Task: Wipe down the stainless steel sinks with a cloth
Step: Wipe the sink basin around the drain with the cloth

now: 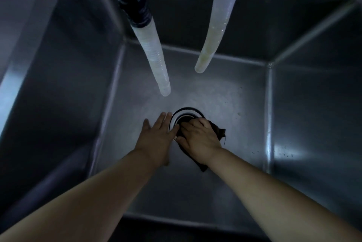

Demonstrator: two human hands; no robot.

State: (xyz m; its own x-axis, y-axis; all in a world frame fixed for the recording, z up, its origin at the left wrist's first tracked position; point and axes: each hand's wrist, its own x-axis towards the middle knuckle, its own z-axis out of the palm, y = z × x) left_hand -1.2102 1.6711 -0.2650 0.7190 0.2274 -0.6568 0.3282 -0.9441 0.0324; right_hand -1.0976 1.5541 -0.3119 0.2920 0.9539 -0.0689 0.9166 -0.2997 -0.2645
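I look straight down into a deep stainless steel sink. A round drain sits in the middle of its floor. My right hand presses a dark cloth onto the near edge of the drain, fingers curled over the cloth. Part of the cloth sticks out to the right of the hand and below the wrist. My left hand lies flat on the sink floor just left of the drain, fingers straight, holding nothing.
Two pale ribbed hoses with dark upper sleeves hang into the sink from above, the left hose longer than the right hose. Steep steel walls close in on every side, such as the right wall.
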